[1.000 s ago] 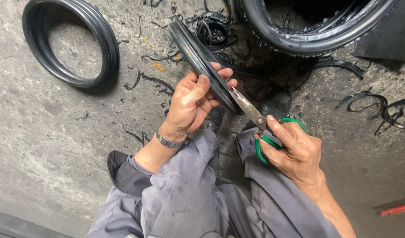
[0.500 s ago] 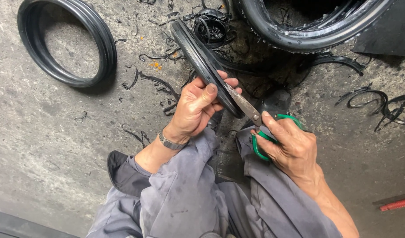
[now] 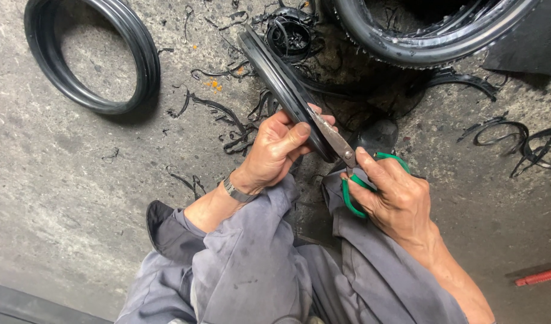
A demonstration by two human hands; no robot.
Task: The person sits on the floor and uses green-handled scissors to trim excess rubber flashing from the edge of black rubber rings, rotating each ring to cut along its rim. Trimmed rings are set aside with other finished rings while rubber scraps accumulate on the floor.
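A person sits on the concrete floor (image 3: 77, 198) and holds scissors against a black rubber ring.

The left hand (image 3: 275, 150) is closed around the rubber ring (image 3: 281, 84), which stands on its edge above the knees. The right hand (image 3: 395, 198) grips the green-handled scissors (image 3: 347, 162), with the blades touching the ring's rim. A second ring (image 3: 92, 54) lies flat, well apart, and rubber scraps (image 3: 215, 114) lie between.

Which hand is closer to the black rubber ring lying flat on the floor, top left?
Left. The left hand grips another ring on edge, to the right of the flat rubber ring. The right hand, holding green-handled scissors, is farther right.
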